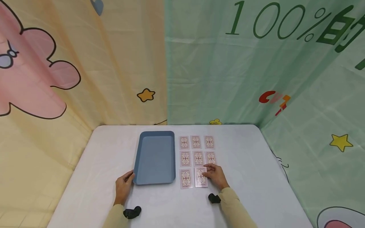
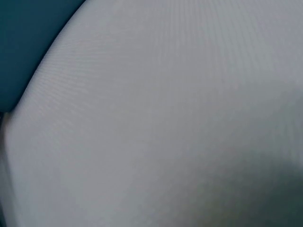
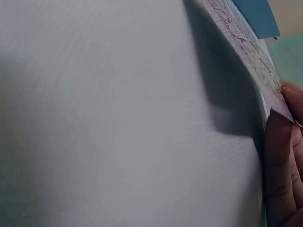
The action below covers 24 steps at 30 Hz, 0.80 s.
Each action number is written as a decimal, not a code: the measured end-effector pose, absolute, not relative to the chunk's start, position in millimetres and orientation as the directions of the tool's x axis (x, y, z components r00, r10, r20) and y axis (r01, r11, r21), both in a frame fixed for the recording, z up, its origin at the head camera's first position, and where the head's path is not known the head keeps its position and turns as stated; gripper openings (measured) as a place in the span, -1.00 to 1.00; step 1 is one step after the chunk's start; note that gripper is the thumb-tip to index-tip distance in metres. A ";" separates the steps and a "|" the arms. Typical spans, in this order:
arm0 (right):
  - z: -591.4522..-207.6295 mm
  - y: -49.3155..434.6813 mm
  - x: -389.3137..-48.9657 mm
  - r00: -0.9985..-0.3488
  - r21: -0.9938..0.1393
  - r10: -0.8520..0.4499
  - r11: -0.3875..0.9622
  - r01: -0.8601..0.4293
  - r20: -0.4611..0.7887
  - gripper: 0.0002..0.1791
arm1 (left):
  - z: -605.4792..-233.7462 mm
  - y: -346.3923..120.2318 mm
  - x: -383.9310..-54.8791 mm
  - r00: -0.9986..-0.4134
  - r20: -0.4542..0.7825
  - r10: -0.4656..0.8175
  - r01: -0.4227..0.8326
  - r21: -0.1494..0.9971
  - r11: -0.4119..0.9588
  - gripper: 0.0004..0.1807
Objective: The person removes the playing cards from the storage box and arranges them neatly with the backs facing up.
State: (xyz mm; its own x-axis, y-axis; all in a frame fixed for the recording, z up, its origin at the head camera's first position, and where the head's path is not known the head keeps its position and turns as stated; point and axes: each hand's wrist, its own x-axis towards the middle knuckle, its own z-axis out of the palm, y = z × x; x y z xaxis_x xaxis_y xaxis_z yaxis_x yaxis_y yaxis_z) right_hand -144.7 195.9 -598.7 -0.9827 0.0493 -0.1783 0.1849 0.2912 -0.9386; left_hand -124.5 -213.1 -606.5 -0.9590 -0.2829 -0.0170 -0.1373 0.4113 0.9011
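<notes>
My right hand (image 1: 216, 175) pinches the right edge of a playing card (image 1: 200, 181) in the row nearest me. In the right wrist view, one finger lies above this card (image 3: 246, 54) and others below. The card is tilted, its near edge raised and a dark shadow under it on the cloth. Its patterned red-and-white back faces up. To the left, my left hand (image 1: 124, 186) grips the rim of a blue-grey tray (image 1: 175, 158) near its front left corner. Only the dark tray edge (image 2: 28, 52) shows in the left wrist view; that hand is mostly out of sight there.
Several face-down playing cards (image 1: 185, 159) lie in rows right of the tray, with small gaps between them. The right hand partly covers one in the middle row. White cloth covers the table (image 1: 245, 152). Printed curtains (image 1: 211, 69) hang behind and at both sides.
</notes>
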 end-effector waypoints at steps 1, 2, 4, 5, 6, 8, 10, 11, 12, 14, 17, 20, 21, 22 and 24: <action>-599.4 196.1 -144.3 -0.984 -0.939 0.042 0.296 0.177 -0.172 -0.57 | -606.9 -213.3 -124.5 -0.959 -0.018 -0.282 -0.137 0.902 0.409 -0.67; -600.1 196.4 -143.9 -0.986 -0.938 0.035 0.304 0.166 -0.163 -0.57 | -607.2 -213.4 -124.5 -0.960 -0.021 -0.279 -0.137 0.904 0.405 -0.66; -601.5 197.0 -143.6 -0.991 -0.936 0.016 0.325 0.134 -0.136 -0.57 | -607.4 -213.8 -124.7 -0.962 -0.021 -0.273 -0.134 0.905 0.404 -0.66; -602.0 197.1 -143.6 -0.992 -0.934 0.007 0.336 0.124 -0.129 -0.58 | -607.3 -214.0 -124.8 -0.963 -0.020 -0.270 -0.132 0.905 0.405 -0.65; -602.7 197.2 -143.8 -0.993 -0.929 -0.001 0.354 0.108 -0.116 -0.58 | -607.3 -214.2 -124.9 -0.963 -0.018 -0.268 -0.130 0.903 0.409 -0.65; -603.1 196.8 -144.3 -0.996 -0.912 -0.015 0.402 0.080 -0.093 -0.58 | -606.8 -214.1 -125.4 -0.964 -0.016 -0.264 -0.129 0.901 0.414 -0.65; -602.5 195.9 -144.5 -0.997 -0.891 -0.026 0.450 0.057 -0.077 -0.59 | -606.4 -214.0 -125.8 -0.965 -0.015 -0.263 -0.129 0.899 0.419 -0.65; -602.1 195.3 -144.7 -0.997 -0.881 -0.027 0.470 0.053 -0.074 -0.60 | -606.2 -213.8 -126.0 -0.964 -0.016 -0.265 -0.130 0.898 0.420 -0.65; -601.7 194.8 -144.8 -0.997 -0.869 -0.028 0.494 0.044 -0.066 -0.60 | -606.1 -213.7 -126.1 -0.964 -0.017 -0.266 -0.132 0.898 0.420 -0.65; -600.7 193.6 -144.8 -0.998 -0.852 -0.026 0.522 0.033 -0.055 -0.60 | -606.4 -213.3 -126.4 -0.963 -0.021 -0.268 -0.135 0.899 0.416 -0.65; -600.2 192.4 -144.7 -0.999 -0.838 -0.021 0.545 0.018 -0.035 -0.61 | -606.6 -212.9 -126.0 -0.963 -0.021 -0.270 -0.136 0.899 0.417 -0.65; -601.6 192.3 -144.7 -1.000 -0.822 -0.031 0.569 -0.021 0.003 -0.63 | -607.0 -212.6 -125.5 -0.962 -0.012 -0.274 -0.133 0.895 0.425 -0.65; -602.1 192.3 -144.9 -0.999 -0.817 -0.035 0.576 -0.030 0.011 -0.63 | -607.1 -212.6 -125.3 -0.961 -0.010 -0.277 -0.133 0.894 0.428 -0.66; -602.7 192.4 -145.0 -0.999 -0.810 -0.039 0.585 -0.039 0.020 -0.64 | -607.3 -212.5 -125.3 -0.960 -0.008 -0.280 -0.133 0.893 0.430 -0.66; -603.5 192.7 -145.2 -0.999 -0.801 -0.040 0.597 -0.044 0.026 -0.63 | -608.1 -212.4 -125.6 -0.959 -0.011 -0.284 -0.137 0.893 0.429 -0.66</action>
